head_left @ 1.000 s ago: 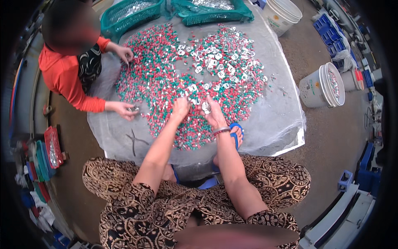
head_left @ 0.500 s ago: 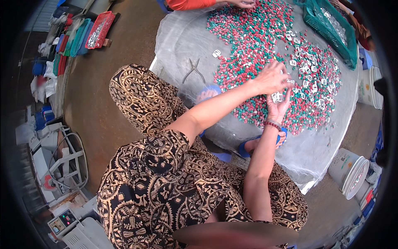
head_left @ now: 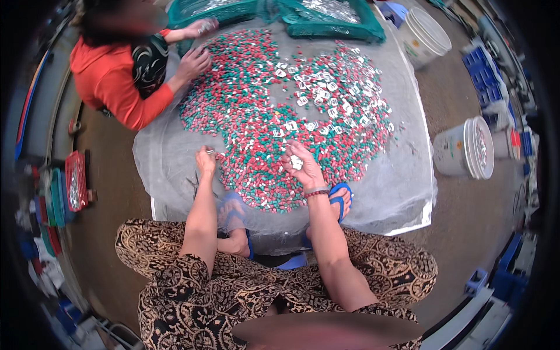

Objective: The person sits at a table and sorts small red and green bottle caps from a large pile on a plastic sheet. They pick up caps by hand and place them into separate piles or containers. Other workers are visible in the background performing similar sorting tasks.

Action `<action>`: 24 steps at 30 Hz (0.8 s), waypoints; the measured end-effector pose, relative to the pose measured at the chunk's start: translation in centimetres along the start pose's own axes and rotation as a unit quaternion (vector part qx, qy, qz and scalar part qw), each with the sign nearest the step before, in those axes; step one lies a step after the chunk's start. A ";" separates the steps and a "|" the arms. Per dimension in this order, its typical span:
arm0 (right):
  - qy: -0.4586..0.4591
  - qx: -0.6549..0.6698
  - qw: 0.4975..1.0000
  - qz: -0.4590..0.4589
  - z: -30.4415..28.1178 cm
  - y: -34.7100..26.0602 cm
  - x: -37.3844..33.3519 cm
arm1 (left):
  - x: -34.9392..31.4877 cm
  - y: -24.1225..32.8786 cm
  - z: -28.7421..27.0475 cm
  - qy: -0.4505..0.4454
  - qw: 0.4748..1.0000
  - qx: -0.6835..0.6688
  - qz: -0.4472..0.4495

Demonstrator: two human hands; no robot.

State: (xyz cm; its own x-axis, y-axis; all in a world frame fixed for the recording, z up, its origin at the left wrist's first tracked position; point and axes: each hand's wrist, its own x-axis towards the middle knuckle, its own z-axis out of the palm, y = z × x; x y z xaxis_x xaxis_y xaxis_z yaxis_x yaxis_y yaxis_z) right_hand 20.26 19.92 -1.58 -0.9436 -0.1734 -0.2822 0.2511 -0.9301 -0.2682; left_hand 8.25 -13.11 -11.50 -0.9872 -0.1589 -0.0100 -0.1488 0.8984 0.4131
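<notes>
Small red and green pebble-like pieces (head_left: 251, 128) lie in a broad heap on a grey plastic sheet (head_left: 402, 192). Scattered over them are silvery-white, frame-shaped parts that look like small buckles (head_left: 332, 112). My left hand (head_left: 205, 162) is at the heap's left edge, its fingertips pinched on what appears to be one such buckle-like part. Over the near part of the heap, my right hand (head_left: 307, 169) is palm up, fingers curled round several buckle-like parts (head_left: 296, 162). A pair of pliers (head_left: 194, 184) lies beside my left forearm, partly hidden.
A person in an orange top (head_left: 114, 87) reaches into the heap from the left. Green baskets (head_left: 332, 29) of shiny parts stand at the far edge. White buckets (head_left: 452, 153) are on the right, a red basket (head_left: 76, 181) on the left. My blue sandals (head_left: 340, 201) rest at the near edge.
My hands were together over the heap. The left has gone left to the sheet beside it, where a loose buckle-like part lay. The right stays cupped; the view has turned.
</notes>
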 end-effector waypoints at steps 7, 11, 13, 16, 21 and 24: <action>0.057 -0.020 0.996 0.064 2.3 2.1 0.6 | 0.3 11.6 -6.5 -0.190 0.826 -0.527 -0.069; 0.104 -0.070 0.992 -0.013 3.7 2.5 0.1 | -5.0 21.0 -8.0 -0.346 0.739 -0.578 0.011; 0.099 -0.056 0.991 -0.071 4.2 1.7 0.0 | -7.0 23.7 -8.5 -0.312 0.812 -0.482 0.102; 0.087 -0.088 0.983 -0.134 4.7 -0.1 -0.5 | -8.4 25.4 -9.3 -0.264 0.844 -0.445 0.141; 0.122 -0.209 0.951 -0.193 6.1 -1.1 -1.3 | -8.8 26.5 -10.2 -0.321 0.803 -0.498 0.058; 0.106 -0.178 0.948 -0.241 6.4 -0.1 -1.3 | -9.3 26.8 -10.3 -0.350 0.736 -0.580 -0.001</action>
State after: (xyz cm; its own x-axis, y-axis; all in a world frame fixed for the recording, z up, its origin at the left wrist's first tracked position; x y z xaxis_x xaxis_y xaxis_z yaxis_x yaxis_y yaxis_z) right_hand 20.10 18.18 4.76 -0.9119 0.3486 -0.2164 -0.1062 -0.7100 -0.6962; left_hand 14.03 8.21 8.99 -0.8349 0.4544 -0.3105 -0.4026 -0.1194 0.9076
